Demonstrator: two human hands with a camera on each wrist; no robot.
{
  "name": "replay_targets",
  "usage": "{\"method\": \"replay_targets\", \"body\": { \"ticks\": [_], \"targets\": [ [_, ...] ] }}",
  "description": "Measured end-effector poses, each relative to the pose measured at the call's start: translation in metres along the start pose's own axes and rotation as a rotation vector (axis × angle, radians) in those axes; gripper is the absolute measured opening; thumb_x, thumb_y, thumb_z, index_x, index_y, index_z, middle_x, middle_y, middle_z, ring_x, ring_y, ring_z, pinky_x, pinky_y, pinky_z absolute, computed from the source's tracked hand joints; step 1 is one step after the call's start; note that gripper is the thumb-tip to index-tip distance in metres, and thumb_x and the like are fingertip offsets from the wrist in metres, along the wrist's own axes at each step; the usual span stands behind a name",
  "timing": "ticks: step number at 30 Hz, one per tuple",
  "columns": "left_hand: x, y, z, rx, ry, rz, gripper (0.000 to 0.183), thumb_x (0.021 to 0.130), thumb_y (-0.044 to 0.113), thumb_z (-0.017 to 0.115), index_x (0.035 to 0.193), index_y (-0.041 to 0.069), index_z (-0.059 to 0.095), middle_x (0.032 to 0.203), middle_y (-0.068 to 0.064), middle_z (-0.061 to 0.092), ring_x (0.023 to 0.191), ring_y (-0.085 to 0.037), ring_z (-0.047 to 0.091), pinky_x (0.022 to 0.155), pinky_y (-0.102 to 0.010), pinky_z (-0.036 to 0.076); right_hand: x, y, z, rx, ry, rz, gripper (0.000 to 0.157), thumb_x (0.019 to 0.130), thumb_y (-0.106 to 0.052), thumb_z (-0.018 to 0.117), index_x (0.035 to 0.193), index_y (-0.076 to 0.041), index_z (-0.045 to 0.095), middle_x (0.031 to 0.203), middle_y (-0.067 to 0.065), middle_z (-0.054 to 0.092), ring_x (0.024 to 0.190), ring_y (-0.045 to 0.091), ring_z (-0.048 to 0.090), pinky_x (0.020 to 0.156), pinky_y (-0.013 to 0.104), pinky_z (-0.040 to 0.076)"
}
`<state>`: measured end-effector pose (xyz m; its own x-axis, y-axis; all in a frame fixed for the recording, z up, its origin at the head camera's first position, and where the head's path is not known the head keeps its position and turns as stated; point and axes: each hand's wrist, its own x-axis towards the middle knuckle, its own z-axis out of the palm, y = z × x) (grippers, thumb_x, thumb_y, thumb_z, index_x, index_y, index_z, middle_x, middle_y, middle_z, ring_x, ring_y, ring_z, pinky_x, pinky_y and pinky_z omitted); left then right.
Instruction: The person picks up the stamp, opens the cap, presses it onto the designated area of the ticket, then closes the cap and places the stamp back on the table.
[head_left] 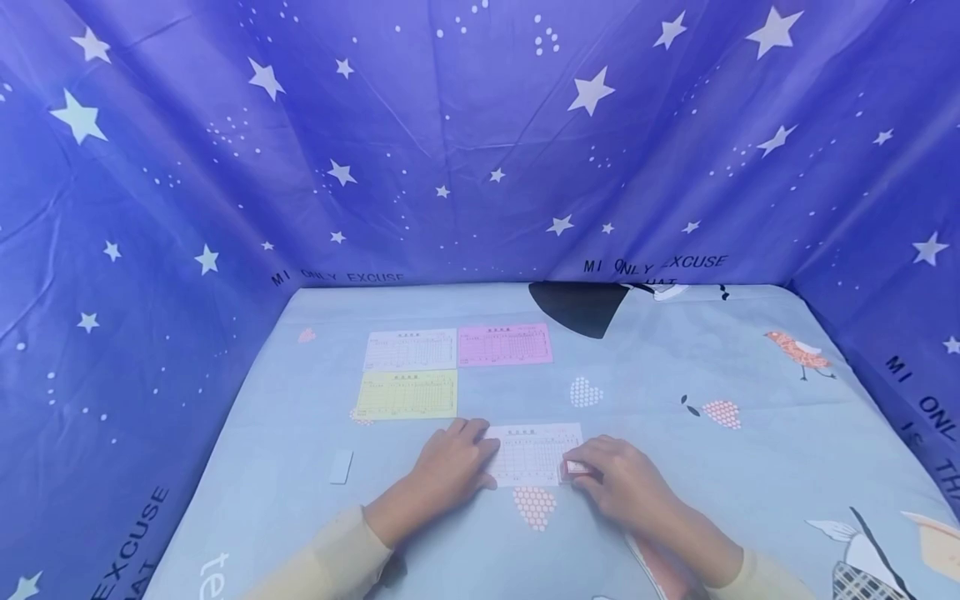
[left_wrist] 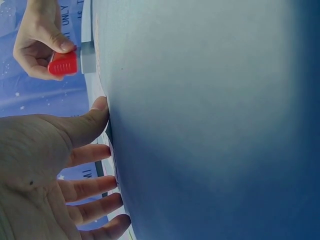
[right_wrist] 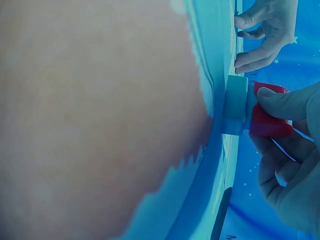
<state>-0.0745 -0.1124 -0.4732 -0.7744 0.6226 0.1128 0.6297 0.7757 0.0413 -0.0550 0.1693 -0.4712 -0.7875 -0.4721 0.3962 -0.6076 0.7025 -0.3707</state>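
Note:
A white printed form (head_left: 534, 458) lies flat on the tabletop between the hands. My right hand (head_left: 622, 479) grips a red-topped stamp (head_left: 577, 468) by its sides, over the form's right end. In the right wrist view, the stamp's red handle (right_wrist: 271, 111) sits between thumb and fingers, and its pale base (right_wrist: 235, 105) stands upright on the paper. My left hand (head_left: 452, 464) rests on the form's left edge. Its fingers (left_wrist: 95, 182) are spread nearly straight, the tips touching the surface.
Behind the hands lie another white form (head_left: 410, 350), a pink form (head_left: 506, 345) and a yellow form (head_left: 407, 395), edge to edge. A small pale rectangle (head_left: 341, 467) lies left of my left hand. A blue starry curtain (head_left: 450, 142) encloses the table on the back and sides.

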Motion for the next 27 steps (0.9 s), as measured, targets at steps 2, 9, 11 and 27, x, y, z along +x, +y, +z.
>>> {"method": "replay_targets", "body": {
  "ticks": [2,9,11,27],
  "targets": [
    [0.0000,0.0005,-0.0001,-0.003,-0.010,-0.007,0.053,0.079,0.051,0.078,0.117,0.015,0.072,0.128,-0.012,0.062,0.108,-0.027,0.059,0.075,-0.036,0.054,-0.0003,0.0001,0.0007,-0.001,0.003,-0.001,0.034,0.068,-0.009,0.089,0.099,-0.016,0.077,0.096,-0.004,0.073,0.092,0.016,0.069,0.082,0.038,0.056],
    [-0.0005,0.0028,-0.0014,-0.013,-0.041,-0.034,0.054,0.079,0.051,0.078,0.120,0.015,0.072,0.129,-0.012,0.062,0.110,-0.027,0.059,0.076,-0.036,0.054,-0.0019,-0.0016,0.0013,0.019,0.000,0.006,0.034,0.068,-0.007,0.088,0.098,-0.016,0.077,0.096,-0.005,0.073,0.091,0.016,0.068,0.082,0.037,0.056],
    [-0.0006,0.0032,-0.0005,-0.012,-0.048,-0.037,0.055,0.080,0.051,0.078,0.120,0.015,0.072,0.130,-0.012,0.062,0.110,-0.027,0.058,0.076,-0.035,0.054,-0.0024,-0.0026,0.0010,0.024,-0.008,0.015,0.033,0.069,-0.007,0.088,0.098,-0.017,0.077,0.096,-0.005,0.073,0.091,0.016,0.068,0.081,0.038,0.056],
    [0.0011,0.0036,-0.0017,-0.004,-0.043,-0.036,0.054,0.080,0.051,0.078,0.120,0.016,0.071,0.129,-0.011,0.061,0.110,-0.027,0.057,0.074,-0.035,0.053,-0.0020,-0.0001,0.0018,0.017,-0.075,0.079,0.030,0.074,-0.010,0.086,0.100,-0.019,0.077,0.097,-0.005,0.073,0.094,0.017,0.069,0.084,0.039,0.055]
  ]
}}
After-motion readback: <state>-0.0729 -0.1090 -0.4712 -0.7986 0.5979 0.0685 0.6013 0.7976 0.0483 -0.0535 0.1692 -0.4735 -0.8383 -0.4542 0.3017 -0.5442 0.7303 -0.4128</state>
